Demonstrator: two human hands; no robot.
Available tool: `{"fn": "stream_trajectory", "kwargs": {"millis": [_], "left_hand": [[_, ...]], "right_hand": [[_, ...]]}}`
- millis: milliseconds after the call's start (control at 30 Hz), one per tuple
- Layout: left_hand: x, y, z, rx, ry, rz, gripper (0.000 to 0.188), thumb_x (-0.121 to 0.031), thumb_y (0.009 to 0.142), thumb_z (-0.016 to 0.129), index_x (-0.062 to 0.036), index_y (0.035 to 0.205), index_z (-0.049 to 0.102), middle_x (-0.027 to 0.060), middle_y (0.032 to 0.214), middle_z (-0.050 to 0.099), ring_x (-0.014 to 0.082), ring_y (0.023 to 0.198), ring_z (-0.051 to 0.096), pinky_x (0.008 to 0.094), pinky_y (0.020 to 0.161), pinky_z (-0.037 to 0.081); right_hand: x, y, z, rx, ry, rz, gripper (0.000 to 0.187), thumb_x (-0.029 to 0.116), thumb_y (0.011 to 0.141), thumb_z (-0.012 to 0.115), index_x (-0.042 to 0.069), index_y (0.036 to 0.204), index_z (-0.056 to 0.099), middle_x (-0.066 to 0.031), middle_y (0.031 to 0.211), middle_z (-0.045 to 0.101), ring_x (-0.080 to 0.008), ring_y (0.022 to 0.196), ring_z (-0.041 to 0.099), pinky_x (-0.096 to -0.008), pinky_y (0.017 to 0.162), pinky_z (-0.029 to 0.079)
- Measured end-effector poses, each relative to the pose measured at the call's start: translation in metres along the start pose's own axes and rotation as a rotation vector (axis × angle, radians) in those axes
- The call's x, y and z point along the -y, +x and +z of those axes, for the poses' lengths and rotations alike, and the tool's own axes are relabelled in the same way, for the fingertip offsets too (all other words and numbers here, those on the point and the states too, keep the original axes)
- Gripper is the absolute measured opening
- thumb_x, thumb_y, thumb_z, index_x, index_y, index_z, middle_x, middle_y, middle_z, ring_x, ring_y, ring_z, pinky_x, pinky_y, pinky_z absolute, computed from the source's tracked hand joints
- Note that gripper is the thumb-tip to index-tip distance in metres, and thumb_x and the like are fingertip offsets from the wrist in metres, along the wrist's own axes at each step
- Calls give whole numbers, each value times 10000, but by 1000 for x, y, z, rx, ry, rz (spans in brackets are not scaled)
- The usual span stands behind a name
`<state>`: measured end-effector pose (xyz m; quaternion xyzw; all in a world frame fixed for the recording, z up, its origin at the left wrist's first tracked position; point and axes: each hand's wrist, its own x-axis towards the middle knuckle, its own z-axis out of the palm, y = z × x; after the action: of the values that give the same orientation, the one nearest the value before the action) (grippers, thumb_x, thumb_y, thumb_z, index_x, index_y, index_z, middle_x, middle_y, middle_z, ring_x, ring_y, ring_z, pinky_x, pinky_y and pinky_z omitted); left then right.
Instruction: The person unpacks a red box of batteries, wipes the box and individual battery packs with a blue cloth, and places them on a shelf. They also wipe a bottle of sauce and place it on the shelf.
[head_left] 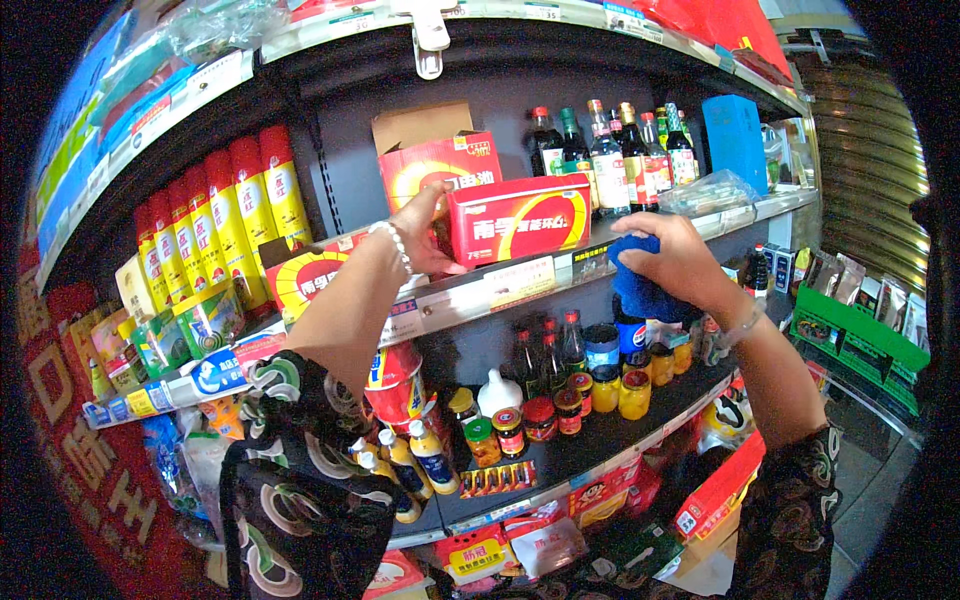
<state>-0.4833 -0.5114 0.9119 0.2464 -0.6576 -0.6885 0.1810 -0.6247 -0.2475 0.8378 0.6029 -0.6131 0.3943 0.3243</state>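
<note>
My left hand (pixel 428 225), a beaded bracelet at its wrist, grips the left end of a red battery box (pixel 522 218) with a yellow arc on its front. That box is at the front of the middle shelf; whether it rests on the shelf is hard to see. Right behind it stands an open red carton (pixel 440 165) with its brown flap raised. A third red box (pixel 312 280) is partly hidden by my left forearm. To the right, my right hand (pixel 672 262) is closed around a bunched blue cloth (pixel 645 290), just in front of the shelf edge.
Dark sauce bottles (pixel 607 165) line the shelf's right side, near a blue box (pixel 735 145). Red and yellow spray cans (pixel 232 210) stand left. Below are jars (pixel 570 410), white-and-yellow squeeze bottles (pixel 432 460) and a battery pack (pixel 498 480). A white clip (pixel 430 40) hangs above.
</note>
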Motion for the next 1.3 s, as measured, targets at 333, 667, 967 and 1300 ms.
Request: {"fn": "stream_trajectory", "kwargs": {"millis": [333, 667, 967, 1300], "left_hand": [[3, 52, 40, 102, -86, -23, 556, -508, 738, 498, -142, 1141, 388, 103, 1082, 495, 279, 996, 490, 481, 792, 416], [-7, 71, 41, -52, 83, 9, 522, -556, 739, 449, -170, 1091, 436, 72, 1175, 415, 282, 1000, 461, 497, 717, 431], [-12, 28, 81, -89, 850, 316, 1000, -677, 625, 537, -105, 1338, 130, 177, 1332, 251, 402, 1036, 446, 453, 764, 466], [9, 66, 82, -22, 894, 736, 684, -114, 662, 686, -20, 1244, 338, 110, 994, 574, 183, 897, 549, 316, 659, 482]], "right_hand": [[-19, -27, -7, 42, 125, 196, 236, 114, 692, 639, 6, 896, 590, -133, 831, 609, -187, 775, 581, -303, 704, 448], [-17, -84, -22, 14, 374, 452, 261, 83, 695, 646, 23, 946, 608, -101, 899, 621, -154, 833, 574, -277, 768, 438], [-27, -119, -32, -5, 368, 507, 251, 71, 690, 645, 12, 931, 606, -90, 921, 611, -155, 855, 559, -280, 779, 428], [-44, -128, -21, 16, 365, 496, 228, 81, 693, 643, 17, 909, 611, -91, 866, 614, -178, 844, 565, -288, 791, 422]]}}
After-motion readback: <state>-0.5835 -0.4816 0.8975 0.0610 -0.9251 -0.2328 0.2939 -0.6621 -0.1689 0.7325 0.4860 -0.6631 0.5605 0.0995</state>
